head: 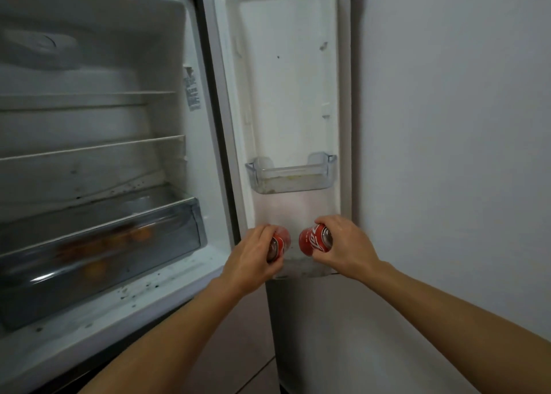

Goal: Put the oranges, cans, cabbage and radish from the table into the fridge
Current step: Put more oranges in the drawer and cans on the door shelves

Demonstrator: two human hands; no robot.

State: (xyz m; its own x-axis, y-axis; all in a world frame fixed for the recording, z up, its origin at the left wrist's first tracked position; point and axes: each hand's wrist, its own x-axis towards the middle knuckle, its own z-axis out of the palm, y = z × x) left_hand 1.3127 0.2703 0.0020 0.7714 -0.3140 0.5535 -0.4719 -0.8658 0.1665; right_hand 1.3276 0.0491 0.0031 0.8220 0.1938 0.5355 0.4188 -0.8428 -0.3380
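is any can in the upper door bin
No, the bin holds none; the left hand and right hand each grip a can below it.

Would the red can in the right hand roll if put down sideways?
Probably: the can looks round and smooth. Stood on its flat end in the lower door shelf, it would likely stay put. It seems stiff; the right hand grips it without visible dents.

Oranges (pixel 141 233) in clear crisper drawer (pixel 44 298)
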